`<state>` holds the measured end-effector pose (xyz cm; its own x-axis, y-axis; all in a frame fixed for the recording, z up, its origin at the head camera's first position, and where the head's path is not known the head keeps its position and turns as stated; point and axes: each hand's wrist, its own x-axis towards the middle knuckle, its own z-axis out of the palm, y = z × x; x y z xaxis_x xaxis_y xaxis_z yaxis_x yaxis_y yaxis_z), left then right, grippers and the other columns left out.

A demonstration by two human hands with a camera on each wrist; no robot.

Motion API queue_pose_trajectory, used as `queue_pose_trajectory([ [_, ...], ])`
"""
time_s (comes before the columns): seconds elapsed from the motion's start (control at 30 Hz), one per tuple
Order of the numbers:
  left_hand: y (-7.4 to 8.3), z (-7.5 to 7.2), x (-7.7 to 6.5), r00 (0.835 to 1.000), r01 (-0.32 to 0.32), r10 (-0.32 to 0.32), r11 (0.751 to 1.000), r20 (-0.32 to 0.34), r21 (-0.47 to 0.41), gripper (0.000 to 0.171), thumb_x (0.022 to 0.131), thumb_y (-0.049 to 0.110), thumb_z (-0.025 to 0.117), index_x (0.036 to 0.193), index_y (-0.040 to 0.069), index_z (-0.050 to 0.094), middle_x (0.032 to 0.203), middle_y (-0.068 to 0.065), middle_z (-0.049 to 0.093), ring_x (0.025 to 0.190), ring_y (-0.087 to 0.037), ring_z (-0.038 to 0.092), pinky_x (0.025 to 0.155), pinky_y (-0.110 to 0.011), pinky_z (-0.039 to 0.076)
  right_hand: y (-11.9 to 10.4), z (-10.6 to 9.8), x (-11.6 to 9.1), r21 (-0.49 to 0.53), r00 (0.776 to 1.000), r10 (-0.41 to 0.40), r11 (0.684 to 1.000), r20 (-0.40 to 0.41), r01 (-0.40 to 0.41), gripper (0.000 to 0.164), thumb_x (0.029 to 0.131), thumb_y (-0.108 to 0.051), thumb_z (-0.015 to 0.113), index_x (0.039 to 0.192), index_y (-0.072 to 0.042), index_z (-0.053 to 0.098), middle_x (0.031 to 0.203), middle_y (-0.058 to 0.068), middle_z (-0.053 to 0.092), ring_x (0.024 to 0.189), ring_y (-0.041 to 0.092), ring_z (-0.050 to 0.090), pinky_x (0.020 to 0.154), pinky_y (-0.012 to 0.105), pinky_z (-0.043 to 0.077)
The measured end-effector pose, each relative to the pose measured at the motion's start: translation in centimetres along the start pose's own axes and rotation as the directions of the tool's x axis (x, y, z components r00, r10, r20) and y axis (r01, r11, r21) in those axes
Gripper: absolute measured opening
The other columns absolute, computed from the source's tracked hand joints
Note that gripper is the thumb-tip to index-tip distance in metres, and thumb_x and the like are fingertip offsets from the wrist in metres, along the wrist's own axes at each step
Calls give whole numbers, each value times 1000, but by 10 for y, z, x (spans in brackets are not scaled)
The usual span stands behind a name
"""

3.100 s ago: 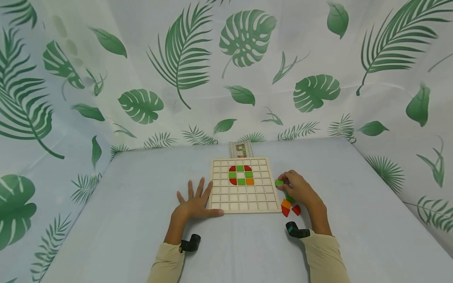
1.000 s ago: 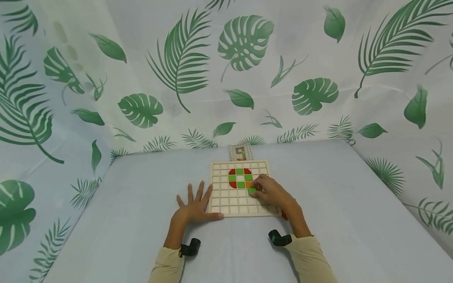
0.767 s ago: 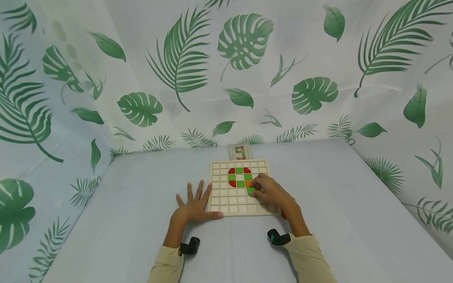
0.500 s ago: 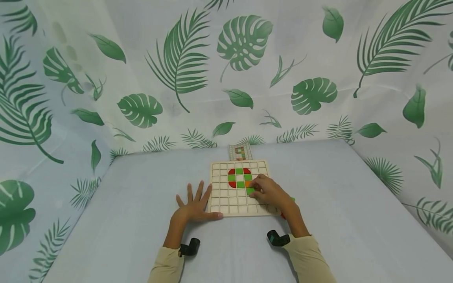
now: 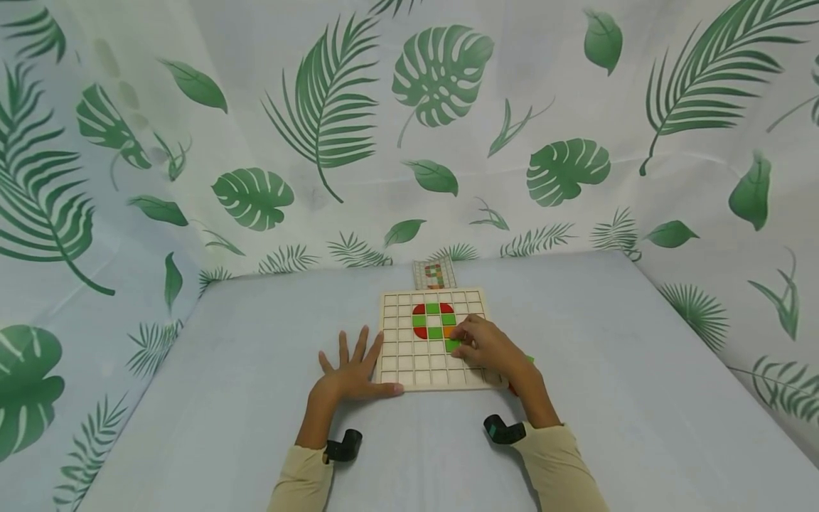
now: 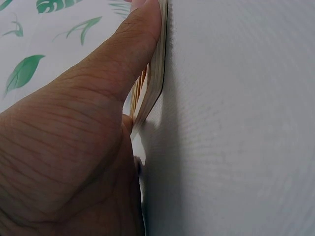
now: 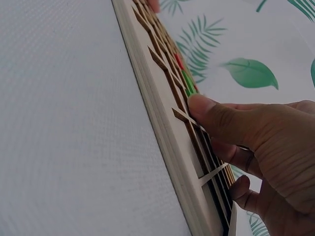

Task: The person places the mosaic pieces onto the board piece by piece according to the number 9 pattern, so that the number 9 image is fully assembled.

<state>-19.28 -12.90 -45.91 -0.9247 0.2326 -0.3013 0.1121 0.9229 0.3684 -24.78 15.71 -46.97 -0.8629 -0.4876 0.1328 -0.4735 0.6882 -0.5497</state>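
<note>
A wooden grid board (image 5: 416, 377) lies on the table, with red, green and orange tiles set in a ring near its upper middle. My left hand (image 5: 348, 377) has its fingers spread at the board's left edge, and the thumb rests on the near left corner. With thumb and fingers my right hand (image 5: 489, 347) pinches a green square tile (image 5: 452, 346) just below the orange tile (image 5: 448, 332). In the right wrist view the thumb (image 7: 221, 115) hides most of that tile. The left wrist view shows the left thumb (image 6: 133, 49) against the board's edge.
Behind the board lies a small pattern card (image 5: 434, 274) showing a similar coloured shape. A green piece (image 5: 530, 359) and a bit of red beside the board are mostly hidden by the right wrist. A leaf-printed curtain (image 5: 384, 142) stands around the table.
My right hand has carried the green tile from beside the board leftward onto the grid below the orange tile. Over the last half second it barely moves. The left hand has stayed put.
</note>
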Motion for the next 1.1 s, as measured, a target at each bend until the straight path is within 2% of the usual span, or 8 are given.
queue_pose_trajectory([
  [0.2,0,0,0,1000,-4,4,1000,-1,-1,110,78,73,63,159,23,8,166,-10,-8,147,-47,-19,105,-79,-6,-1,-1,0,8,1000,6,1000,3,-6,22,85,-17,76,103,-5,69,99,3,61,83,12,55,75,30,51],
  [0.5,-1,-1,-1,1000,-7,7,1000,2,-5,110,78,73,63,159,23,8,166,-11,-8,147,-47,-19,104,-79,-6,2,0,0,26,1000,-27,999,-10,27,20,87,-15,75,104,-5,69,100,4,62,85,12,56,76,29,52],
  [0.83,-2,-2,1,1000,-8,8,1000,-12,-7,112,76,75,62,159,24,7,166,-10,-8,146,-47,-20,104,-79,-7,1,-2,2,31,999,-38,999,-33,39,19,86,-16,76,101,-6,70,96,3,60,83,13,55,73,29,50],
  [0.97,-2,0,2,1000,-5,5,1000,-9,-2,112,76,75,62,159,25,7,166,-10,-9,146,-47,-21,104,-79,-7,1,-9,-3,92,999,40,995,-29,-37,20,89,-15,73,107,-6,69,101,5,62,89,17,59,77,33,52],
  [1.1,-2,1,0,1000,-4,4,1000,-9,0,111,77,75,62,159,24,8,166,-10,-8,146,-47,-20,104,-80,-7,5,-24,-13,128,989,143,982,-23,-139,21,92,-16,68,111,-6,67,101,5,63,91,20,57,80,34,51],
])
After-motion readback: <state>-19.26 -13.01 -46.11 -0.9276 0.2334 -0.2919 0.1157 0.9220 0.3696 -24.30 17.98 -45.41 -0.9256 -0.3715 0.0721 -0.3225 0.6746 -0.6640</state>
